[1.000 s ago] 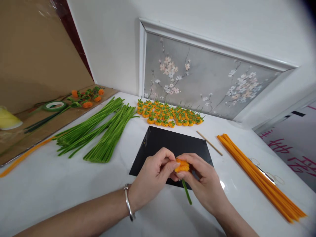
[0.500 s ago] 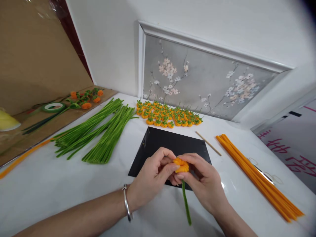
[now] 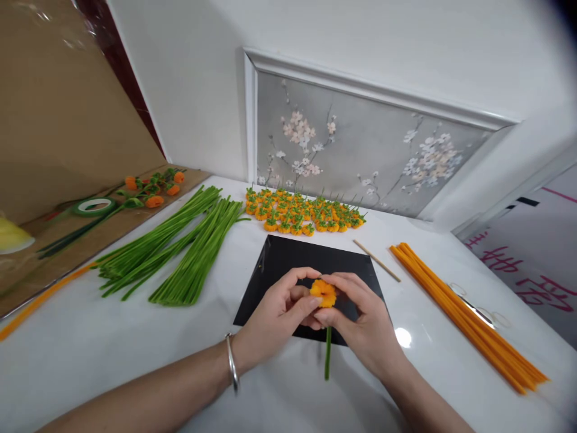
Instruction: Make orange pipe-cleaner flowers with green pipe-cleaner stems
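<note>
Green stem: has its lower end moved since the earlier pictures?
Yes: the lower end of the green stem has swung left, judged against the black mat.

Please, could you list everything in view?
Flower: one, orange, centre
Stem: one, green, below flower
Mat: one, black, centre
Blooms: many, orange, behind mat
Stems: many, green, left
Stick: one, tan, right
Rods: many, orange, both sides
Scissors: one, silver, right
Tape: one, green, left
Cardboard: count unclear, brown, left
Buds: several, orange, left
Object: one, yellow, left
Panel: one, grey, back
Letters: several, pink, right
Table: one, white, underneath
Bangle: one, silver, left wrist
Left hand: one, on flower
Right hand: one, on flower
</note>
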Motion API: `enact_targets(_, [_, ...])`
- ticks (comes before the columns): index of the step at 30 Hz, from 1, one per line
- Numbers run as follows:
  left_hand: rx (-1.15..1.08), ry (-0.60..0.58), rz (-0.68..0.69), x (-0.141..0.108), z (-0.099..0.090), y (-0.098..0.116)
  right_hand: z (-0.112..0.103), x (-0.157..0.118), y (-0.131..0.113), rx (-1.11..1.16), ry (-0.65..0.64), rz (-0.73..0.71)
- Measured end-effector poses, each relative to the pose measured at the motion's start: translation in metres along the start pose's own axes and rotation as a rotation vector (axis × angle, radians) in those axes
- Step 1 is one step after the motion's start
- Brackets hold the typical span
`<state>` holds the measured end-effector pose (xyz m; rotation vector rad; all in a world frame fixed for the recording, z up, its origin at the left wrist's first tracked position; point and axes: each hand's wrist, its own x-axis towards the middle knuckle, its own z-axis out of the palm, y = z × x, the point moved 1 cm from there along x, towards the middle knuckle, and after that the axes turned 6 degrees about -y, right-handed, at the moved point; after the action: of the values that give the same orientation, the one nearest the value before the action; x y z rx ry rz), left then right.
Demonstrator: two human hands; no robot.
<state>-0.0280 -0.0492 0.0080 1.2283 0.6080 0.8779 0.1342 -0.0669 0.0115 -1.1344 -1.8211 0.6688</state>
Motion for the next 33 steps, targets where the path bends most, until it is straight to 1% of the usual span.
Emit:
enact_targets(3, [0.038,-0.002,-0.019,0.003,-0.006,0.0,-0.003,0.001,0.005,0.071,-0.064,0.063])
enact_targets(6, [0.058,0.001,-0.012,0.004,-0.009,0.002,-0.006,0.004,0.011,0.222,-0.098,0.131])
enact_targets(10, [0.052,0.003,-0.02,0.005,-0.009,0.004,-0.005,0.008,0.013,0.41,-0.191,0.193])
enact_targets(13, [0.064,-0.021,-0.035,0.005,-0.009,0.004,-0.003,0.009,0.011,0.436,-0.23,0.222])
enact_targets(15, [0.093,-0.019,-0.016,0.005,-0.011,0.003,-0.002,0.008,0.011,0.412,-0.221,0.217])
enact_targets(18, [0.183,0.036,0.067,0.006,-0.014,0.002,-0.002,0.006,0.011,0.307,-0.173,0.189])
enact_targets(21, [0.303,0.056,0.1,0.006,-0.016,0.002,-0.002,0.005,0.008,0.117,-0.122,0.126])
enact_targets(23, [0.368,0.051,0.109,0.006,-0.015,0.003,-0.001,0.004,0.005,-0.048,-0.081,0.053])
enact_targets(26, [0.412,0.053,0.125,0.006,-0.015,0.003,-0.001,0.003,0.002,-0.291,-0.022,-0.109])
enact_targets(29, [0.383,0.019,0.093,0.007,-0.016,0.002,-0.002,0.002,0.002,-0.451,-0.022,-0.243])
enact_targets(31, [0.352,0.003,0.066,0.007,-0.016,0.0,-0.002,0.002,0.002,-0.52,-0.046,-0.282])
enact_targets(33, [0.346,0.012,0.045,0.008,-0.016,-0.001,-0.003,0.001,0.003,-0.564,-0.068,-0.298])
